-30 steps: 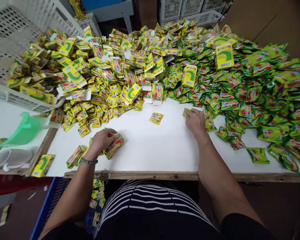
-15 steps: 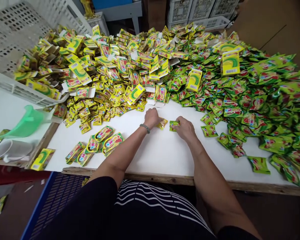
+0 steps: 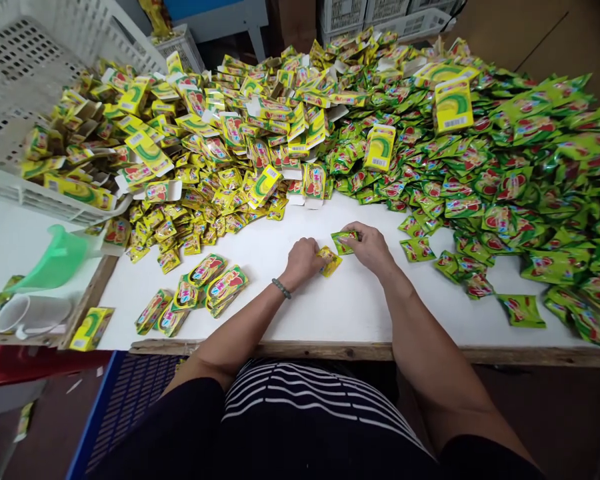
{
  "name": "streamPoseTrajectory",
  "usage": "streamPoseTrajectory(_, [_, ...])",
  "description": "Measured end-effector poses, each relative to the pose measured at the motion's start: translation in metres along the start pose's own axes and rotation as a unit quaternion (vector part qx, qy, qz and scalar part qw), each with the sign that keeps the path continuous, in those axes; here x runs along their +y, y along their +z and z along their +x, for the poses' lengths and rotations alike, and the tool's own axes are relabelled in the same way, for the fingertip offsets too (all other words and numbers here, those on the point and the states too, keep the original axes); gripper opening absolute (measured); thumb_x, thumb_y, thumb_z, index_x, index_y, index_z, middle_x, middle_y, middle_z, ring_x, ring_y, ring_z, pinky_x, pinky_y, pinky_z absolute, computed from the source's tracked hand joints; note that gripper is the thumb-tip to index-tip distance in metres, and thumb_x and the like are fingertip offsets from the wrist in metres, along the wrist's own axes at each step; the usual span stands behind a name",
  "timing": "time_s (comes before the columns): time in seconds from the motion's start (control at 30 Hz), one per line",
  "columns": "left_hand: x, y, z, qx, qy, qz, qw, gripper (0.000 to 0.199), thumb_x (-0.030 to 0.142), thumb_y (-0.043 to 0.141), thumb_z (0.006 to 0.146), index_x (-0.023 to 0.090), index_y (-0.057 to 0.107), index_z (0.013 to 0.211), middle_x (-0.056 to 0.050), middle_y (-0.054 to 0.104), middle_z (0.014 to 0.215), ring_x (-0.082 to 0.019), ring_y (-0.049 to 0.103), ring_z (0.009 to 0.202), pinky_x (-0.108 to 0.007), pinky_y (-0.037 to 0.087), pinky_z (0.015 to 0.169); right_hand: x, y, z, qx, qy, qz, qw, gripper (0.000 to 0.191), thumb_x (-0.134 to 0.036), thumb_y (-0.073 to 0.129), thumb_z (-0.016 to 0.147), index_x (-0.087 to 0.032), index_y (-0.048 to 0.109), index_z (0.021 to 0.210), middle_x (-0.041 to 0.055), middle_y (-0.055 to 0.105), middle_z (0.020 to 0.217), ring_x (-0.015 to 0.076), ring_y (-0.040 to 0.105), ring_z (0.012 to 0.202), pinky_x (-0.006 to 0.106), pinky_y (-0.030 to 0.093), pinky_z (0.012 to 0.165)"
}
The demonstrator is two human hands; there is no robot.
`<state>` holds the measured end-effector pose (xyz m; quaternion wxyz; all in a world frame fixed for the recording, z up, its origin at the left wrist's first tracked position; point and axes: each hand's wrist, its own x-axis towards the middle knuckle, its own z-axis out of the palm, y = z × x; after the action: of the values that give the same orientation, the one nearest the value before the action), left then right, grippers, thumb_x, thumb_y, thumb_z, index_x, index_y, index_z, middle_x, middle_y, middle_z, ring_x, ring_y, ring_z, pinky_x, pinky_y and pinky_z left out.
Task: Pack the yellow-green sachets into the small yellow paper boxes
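Over the middle of the white table, my left hand [image 3: 303,260] is closed on a small yellow sachet [image 3: 330,261], which sticks out to the right of the fingers. My right hand [image 3: 371,245] pinches a green sachet [image 3: 343,241] by its right end, just above and right of the yellow one. Behind my hands lie a heap of yellow sachets [image 3: 190,200] and open yellow boxes [image 3: 260,157]. To the right spreads a large pile of green sachets [image 3: 480,193]. Several filled-looking boxes [image 3: 227,288] lie left of my left forearm.
A white plastic basket [image 3: 45,200] lies tipped at the left with boxes spilling out. Near it are a green scoop [image 3: 60,260] and a white mug [image 3: 35,313]. A wooden strip [image 3: 300,350] edges the table; a blue crate [image 3: 125,387] stands below.
My left hand has drawn nearer to me with the yellow sachet, which now shows more. My right hand has lifted and tilted the green sachet, and the view has shifted slightly.
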<state>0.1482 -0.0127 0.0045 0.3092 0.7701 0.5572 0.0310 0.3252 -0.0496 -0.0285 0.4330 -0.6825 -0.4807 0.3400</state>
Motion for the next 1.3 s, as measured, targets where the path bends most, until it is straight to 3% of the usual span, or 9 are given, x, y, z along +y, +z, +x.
streamPoseTrajectory(0.13, [-0.015, 0.002, 0.007, 0.025, -0.016, -0.258, 0.966, 0.022, 0.024, 0.074, 0.067, 0.017, 0.057, 0.079, 0.000, 0.062, 0.075, -0.014, 0.055, 0.068, -0.026, 0.039, 0.062, -0.011, 0.002, -0.007, -0.057, -0.006, 0.118, 0.991, 0.038, -0.048, 0.070, 0.068, -0.020, 0.064, 0.093, 0.0009, 0.067, 0.075, 0.0177, 0.061, 0.070, 0.032, 0.051, 0.066])
streamPoseTrajectory(0.27, [-0.019, -0.007, 0.007, -0.065, 0.010, -0.440, 0.896, 0.022, 0.013, 0.071, 0.057, 0.013, 0.061, 0.076, 0.001, 0.062, 0.070, -0.011, 0.055, 0.064, -0.025, 0.041, 0.064, -0.019, 0.011, -0.012, -0.085, 0.005, 0.139, 0.987, 0.044, -0.051, 0.076, 0.060, -0.020, 0.061, 0.087, 0.0001, 0.064, 0.072, 0.0171, 0.058, 0.068, 0.031, 0.050, 0.065])
streamPoseTrajectory(0.47, [-0.012, -0.012, 0.005, -0.096, 0.020, -0.523, 0.847, 0.035, 0.031, 0.083, 0.053, 0.011, 0.066, 0.076, 0.000, 0.065, 0.069, -0.009, 0.055, 0.065, -0.024, 0.042, 0.066, -0.014, 0.021, -0.010, -0.029, 0.024, 0.109, 0.993, 0.055, -0.057, 0.077, 0.057, -0.020, 0.062, 0.095, 0.0026, 0.067, 0.083, 0.0180, 0.060, 0.073, 0.033, 0.052, 0.069])
streamPoseTrajectory(0.6, [-0.007, -0.009, 0.014, -0.076, 0.024, -0.536, 0.841, 0.046, 0.044, 0.087, 0.049, 0.012, 0.064, 0.072, 0.001, 0.063, 0.064, -0.008, 0.053, 0.059, -0.024, 0.041, 0.063, -0.014, 0.018, -0.010, -0.080, 0.053, 0.178, 0.979, 0.048, -0.059, 0.069, 0.069, -0.019, 0.064, 0.095, 0.0049, 0.071, 0.087, 0.0209, 0.065, 0.078, 0.035, 0.054, 0.069])
streamPoseTrajectory(0.7, [0.003, -0.021, 0.031, -0.059, 0.045, -0.474, 0.877, 0.045, 0.049, 0.083, 0.058, 0.014, 0.063, 0.078, 0.000, 0.063, 0.067, -0.011, 0.056, 0.062, -0.025, 0.042, 0.064, -0.016, 0.011, -0.009, -0.071, 0.042, 0.147, 0.986, 0.040, -0.059, 0.064, 0.073, -0.020, 0.064, 0.084, 0.0040, 0.069, 0.077, 0.0217, 0.064, 0.073, 0.035, 0.052, 0.067])
streamPoseTrajectory(0.8, [0.018, -0.045, 0.060, 0.125, 0.028, -0.301, 0.945, 0.040, 0.051, 0.072, 0.075, 0.016, 0.061, 0.090, -0.006, 0.067, 0.080, -0.019, 0.063, 0.078, -0.029, 0.044, 0.072, -0.019, 0.006, -0.007, 0.006, 0.027, 0.057, 0.998, 0.038, -0.058, 0.062, 0.073, -0.021, 0.065, 0.080, 0.0032, 0.068, 0.074, 0.0214, 0.061, 0.072, 0.035, 0.050, 0.068])
streamPoseTrajectory(0.9, [0.033, -0.063, 0.095, 0.251, -0.019, -0.106, 0.962, 0.053, 0.053, 0.069, 0.077, 0.014, 0.056, 0.111, -0.018, 0.067, 0.107, -0.031, 0.063, 0.103, -0.034, 0.043, 0.080, -0.022, 0.007, -0.007, 0.029, 0.021, 0.061, 0.998, 0.041, -0.059, 0.059, 0.074, -0.020, 0.065, 0.086, 0.0034, 0.068, 0.076, 0.0213, 0.062, 0.072, 0.034, 0.049, 0.069])
streamPoseTrajectory(1.17, [0.028, -0.041, 0.104, 0.149, -0.050, -0.014, 0.987, 0.071, 0.017, 0.063, 0.080, 0.009, 0.033, 0.144, -0.021, 0.069, 0.103, -0.033, 0.064, 0.099, -0.035, 0.042, 0.078, -0.015, 0.006, -0.003, 0.032, 0.039, 0.136, 0.989, 0.042, -0.060, 0.062, 0.072, -0.021, 0.065, 0.087, 0.0044, 0.070, 0.076, 0.0230, 0.065, 0.073, 0.035, 0.053, 0.068])
streamPoseTrajectory(1.3, [0.029, -0.041, 0.095, 0.172, 0.118, 0.159, 0.965, 0.069, 0.004, 0.049, 0.080, 0.016, 0.038, 0.146, -0.022, 0.056, 0.131, -0.035, 0.053, 0.121, -0.042, 0.041, 0.092, -0.008, -0.001, -0.001, 0.096, 0.057, 0.090, 0.990, 0.043, -0.061, 0.062, 0.073, -0.021, 0.065, 0.090, 0.0045, 0.069, 0.077, 0.0235, 0.064, 0.075, 0.038, 0.054, 0.071])
